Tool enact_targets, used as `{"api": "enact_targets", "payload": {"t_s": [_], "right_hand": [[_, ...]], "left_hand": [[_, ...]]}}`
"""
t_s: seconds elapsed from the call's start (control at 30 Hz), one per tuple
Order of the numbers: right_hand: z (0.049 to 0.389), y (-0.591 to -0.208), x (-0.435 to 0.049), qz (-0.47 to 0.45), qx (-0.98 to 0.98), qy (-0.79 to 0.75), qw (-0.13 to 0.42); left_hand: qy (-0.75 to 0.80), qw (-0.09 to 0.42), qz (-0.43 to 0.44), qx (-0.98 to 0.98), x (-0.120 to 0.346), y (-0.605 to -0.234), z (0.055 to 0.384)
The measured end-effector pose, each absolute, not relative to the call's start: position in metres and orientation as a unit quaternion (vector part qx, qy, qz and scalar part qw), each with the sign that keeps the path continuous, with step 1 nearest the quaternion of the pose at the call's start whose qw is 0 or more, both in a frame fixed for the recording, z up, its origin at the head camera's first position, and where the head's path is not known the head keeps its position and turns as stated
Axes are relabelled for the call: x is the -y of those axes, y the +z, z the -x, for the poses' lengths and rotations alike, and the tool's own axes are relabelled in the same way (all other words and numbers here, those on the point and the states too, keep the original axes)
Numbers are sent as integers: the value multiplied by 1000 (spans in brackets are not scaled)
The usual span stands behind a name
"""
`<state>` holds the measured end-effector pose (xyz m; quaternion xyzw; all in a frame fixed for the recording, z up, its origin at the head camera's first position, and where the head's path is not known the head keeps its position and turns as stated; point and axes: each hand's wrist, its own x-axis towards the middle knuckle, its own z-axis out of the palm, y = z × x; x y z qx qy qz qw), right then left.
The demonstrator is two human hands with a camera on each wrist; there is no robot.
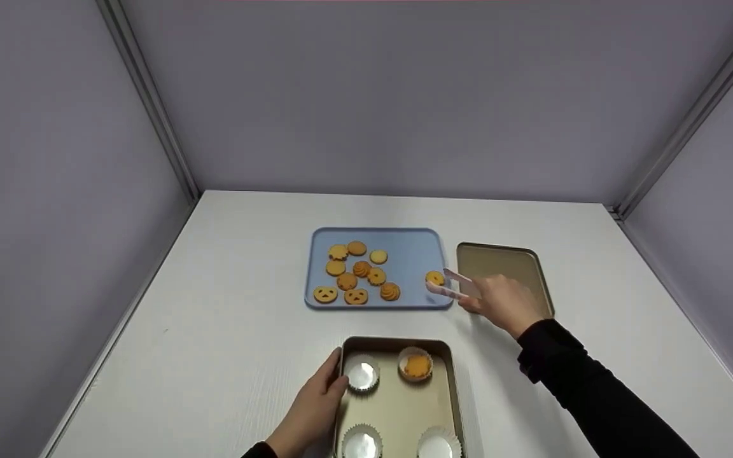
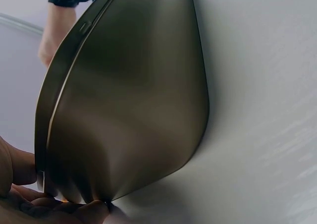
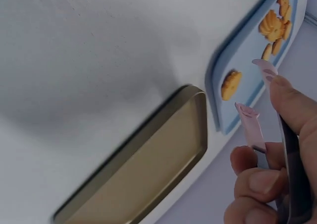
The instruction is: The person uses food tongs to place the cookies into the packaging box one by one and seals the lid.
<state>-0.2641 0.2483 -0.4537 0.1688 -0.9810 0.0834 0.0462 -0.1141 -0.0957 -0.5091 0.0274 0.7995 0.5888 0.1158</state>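
Note:
My right hand (image 1: 505,304) grips a pair of tongs (image 3: 252,130) with pinkish tips. The tips are spread apart over the right end of the blue tray (image 1: 414,245), close around a single round cookie (image 1: 434,277). My left hand (image 1: 317,407) holds the left wall of a deep gold baking pan (image 1: 398,407), thumb over the rim and fingers beneath it, as the left wrist view shows. Inside the pan sit several paper baking cups; the far right cup (image 1: 410,378) contains an orange-yellow cookie (image 1: 417,366), and the far left cup (image 1: 362,373) has nothing in it.
Several cookies (image 1: 361,269) of different shapes lie on the left half of the blue tray. A shallow gold tray (image 1: 500,261) lies to its right, partly under my right hand. The white table (image 1: 245,286) is enclosed by grey panels (image 1: 373,95) at the back and sides.

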Motion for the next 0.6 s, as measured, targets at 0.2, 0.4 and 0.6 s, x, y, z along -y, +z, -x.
{"api": "enact_targets", "payload": {"t_s": [0.2,0.4,0.6], "right_hand": [[272,-463,-247,-165,982,87,40],[278,-466,-240,-147,986,80,24],[281,-470,-238,-153,985,69,44]], "left_hand": [[586,115,-28,-802,96,-509,115],[571,100,-36,-814,96,-509,113],[572,95,-39,-814,96,-510,113]]}}
